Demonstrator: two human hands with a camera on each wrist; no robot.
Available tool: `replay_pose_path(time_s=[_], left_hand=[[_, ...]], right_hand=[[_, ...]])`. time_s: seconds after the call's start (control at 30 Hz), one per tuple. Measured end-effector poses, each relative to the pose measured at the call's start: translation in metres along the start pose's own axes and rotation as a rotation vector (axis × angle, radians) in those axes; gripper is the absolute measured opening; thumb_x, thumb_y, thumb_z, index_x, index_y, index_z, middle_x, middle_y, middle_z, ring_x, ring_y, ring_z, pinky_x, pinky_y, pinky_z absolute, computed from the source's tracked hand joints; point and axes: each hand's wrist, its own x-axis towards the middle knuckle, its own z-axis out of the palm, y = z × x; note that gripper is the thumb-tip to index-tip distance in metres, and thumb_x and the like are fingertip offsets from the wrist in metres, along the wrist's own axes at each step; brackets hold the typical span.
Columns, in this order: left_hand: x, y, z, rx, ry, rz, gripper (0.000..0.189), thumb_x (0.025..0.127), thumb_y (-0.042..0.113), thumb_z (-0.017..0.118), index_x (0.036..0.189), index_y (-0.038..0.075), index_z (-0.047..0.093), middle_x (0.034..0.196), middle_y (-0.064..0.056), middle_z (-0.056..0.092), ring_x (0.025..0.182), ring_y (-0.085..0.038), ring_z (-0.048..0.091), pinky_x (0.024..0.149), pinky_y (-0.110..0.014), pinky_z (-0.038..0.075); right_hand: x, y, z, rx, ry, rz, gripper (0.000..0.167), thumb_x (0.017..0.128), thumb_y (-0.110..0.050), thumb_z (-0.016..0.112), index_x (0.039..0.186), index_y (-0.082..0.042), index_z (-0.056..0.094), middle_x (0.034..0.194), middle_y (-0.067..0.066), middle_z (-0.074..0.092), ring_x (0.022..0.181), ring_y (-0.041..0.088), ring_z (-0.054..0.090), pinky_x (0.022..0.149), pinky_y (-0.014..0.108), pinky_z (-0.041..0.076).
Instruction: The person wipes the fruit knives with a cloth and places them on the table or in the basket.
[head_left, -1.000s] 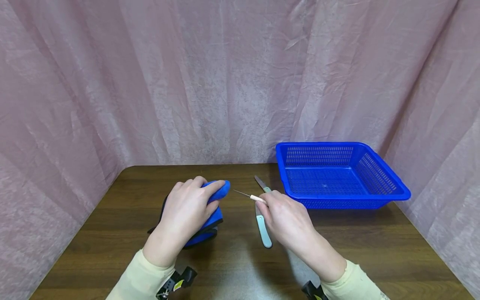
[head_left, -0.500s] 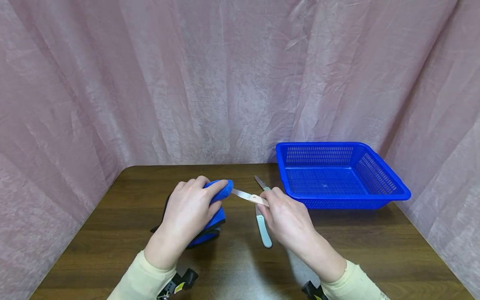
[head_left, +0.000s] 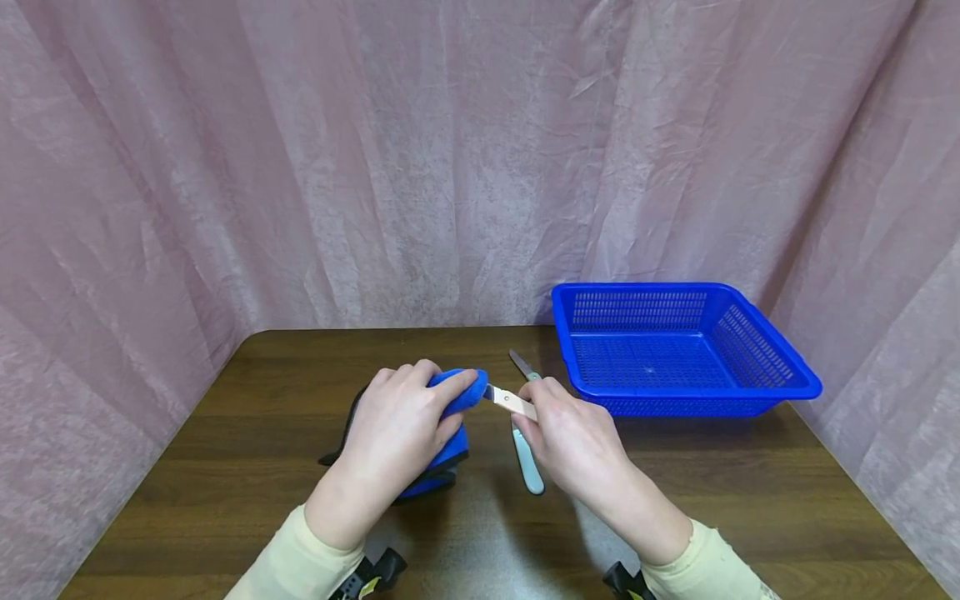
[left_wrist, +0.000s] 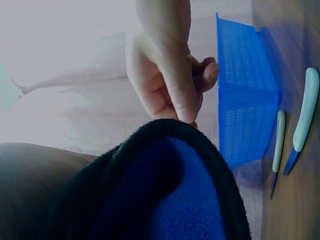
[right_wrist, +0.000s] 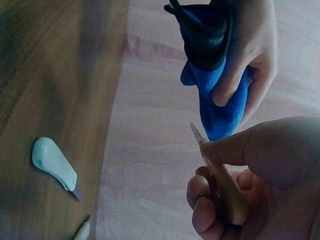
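Note:
In the head view my left hand [head_left: 393,425] pinches a folded blue cloth [head_left: 471,390] with black edging. My right hand [head_left: 577,429] grips the cream handle of a small knife [head_left: 514,404], whose blade points left. The cloth's folded end hides most of that blade; a short stretch by the handle shows. Seen from the right wrist, the thumb lies along the handle, and a bit of blade is visible beside the cloth [right_wrist: 222,100]. Below the right hand lies a mint-handled knife [head_left: 528,467] on the table, its blade partly covered from view.
A second knife with a pale green handle [left_wrist: 279,140] lies farther back, close to the basket. The blue plastic basket [head_left: 686,393] stands at the back right of the brown wooden table [head_left: 262,433]. Pink curtains [head_left: 450,167] hang behind the table and at its sides.
The cream-handled knife has turned from edge-on to show its flat side. My left hand has moved right with the cloth, which now covers most of the blade. My right hand stays nearly in place.

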Motion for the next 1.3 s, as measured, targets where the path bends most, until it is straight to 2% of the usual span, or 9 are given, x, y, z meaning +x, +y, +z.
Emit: replay_pose_path(time_s=[0.2, 0.4, 0.63, 0.83, 1.07, 1.3], left_hand=[[0.000, 0.007, 0.002, 0.004, -0.019, 0.025, 0.047, 0.089, 0.032, 0.095, 0.133, 0.026, 0.081, 0.107, -0.012, 0.077, 0.087, -0.030, 0.075, 0.071, -0.043, 0.056], [-0.001, 0.010, 0.006, 0.003, 0.003, 0.054, 0.045, 0.088, 0.029, 0.094, 0.131, 0.026, 0.081, 0.104, -0.011, 0.076, 0.083, -0.030, 0.073, 0.069, -0.043, 0.055], [-0.001, 0.012, 0.008, 0.002, -0.007, 0.049, 0.044, 0.089, 0.030, 0.093, 0.131, 0.028, 0.081, 0.106, -0.009, 0.077, 0.085, -0.030, 0.074, 0.070, -0.042, 0.056], [-0.002, 0.012, 0.009, 0.013, -0.009, 0.044, 0.044, 0.088, 0.031, 0.094, 0.130, 0.028, 0.082, 0.105, -0.009, 0.077, 0.084, -0.029, 0.074, 0.070, -0.042, 0.056], [-0.002, 0.008, 0.009, 0.027, -0.042, 0.029, 0.045, 0.089, 0.032, 0.094, 0.132, 0.027, 0.082, 0.103, -0.010, 0.076, 0.083, -0.029, 0.073, 0.069, -0.040, 0.054], [-0.003, 0.002, 0.009, 0.036, -0.022, 0.026, 0.043, 0.089, 0.030, 0.094, 0.130, 0.025, 0.082, 0.099, -0.010, 0.074, 0.078, -0.028, 0.071, 0.065, -0.039, 0.050]], right_hand=[[-0.001, -0.001, 0.000, 0.018, -0.005, -0.007, 0.021, 0.094, -0.017, 0.089, 0.107, -0.013, 0.072, 0.090, -0.002, 0.067, 0.064, 0.014, 0.064, 0.050, 0.034, 0.047], [-0.002, -0.003, 0.000, 0.017, -0.032, 0.001, 0.021, 0.095, -0.018, 0.089, 0.106, -0.012, 0.073, 0.090, -0.002, 0.068, 0.063, 0.011, 0.062, 0.049, 0.031, 0.045], [-0.002, -0.003, 0.000, 0.012, -0.033, -0.005, 0.022, 0.095, -0.019, 0.090, 0.107, -0.011, 0.073, 0.093, -0.001, 0.069, 0.063, 0.012, 0.062, 0.049, 0.030, 0.045], [-0.002, -0.004, 0.000, 0.018, -0.031, -0.018, 0.022, 0.095, -0.018, 0.090, 0.108, -0.011, 0.073, 0.093, -0.001, 0.069, 0.062, 0.012, 0.061, 0.049, 0.031, 0.045], [-0.003, -0.004, -0.001, 0.028, -0.049, -0.011, 0.022, 0.095, -0.019, 0.089, 0.108, -0.012, 0.072, 0.092, -0.001, 0.068, 0.062, 0.010, 0.061, 0.050, 0.030, 0.045], [-0.002, -0.003, 0.000, 0.023, -0.043, -0.014, 0.021, 0.096, -0.019, 0.089, 0.108, -0.013, 0.072, 0.091, -0.002, 0.067, 0.062, 0.011, 0.061, 0.049, 0.031, 0.045]])
